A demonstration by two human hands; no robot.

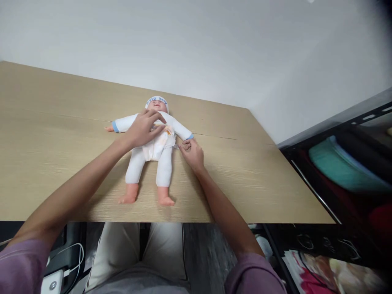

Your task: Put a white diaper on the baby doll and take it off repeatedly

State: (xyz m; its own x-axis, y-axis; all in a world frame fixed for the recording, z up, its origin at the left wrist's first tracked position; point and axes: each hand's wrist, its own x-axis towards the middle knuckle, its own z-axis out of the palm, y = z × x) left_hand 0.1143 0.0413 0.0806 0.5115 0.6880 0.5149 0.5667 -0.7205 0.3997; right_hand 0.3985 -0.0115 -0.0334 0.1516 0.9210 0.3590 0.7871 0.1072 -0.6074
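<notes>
A baby doll [165, 167] in a white outfit with blue cuffs and a lettered headband lies on its back on the wooden table [239, 175]. Around its hips is a white diaper [154, 150] with an orange print at the waist. My left hand [143, 127] rests over the doll's belly and the diaper's upper edge, fingers stretched and slightly apart. Beside the doll's hip, close to its blue cuff, my right hand [192, 154] is closed in a pinch on the diaper's side tab. My left hand covers part of the diaper's front.
A pale wall [183, 49] runs behind the table. At the right stands a dark rack [343, 204] holding a teal item [346, 163] and other goods. Below the table's front edge are my legs [165, 249] and a white charger [52, 282] with a cable.
</notes>
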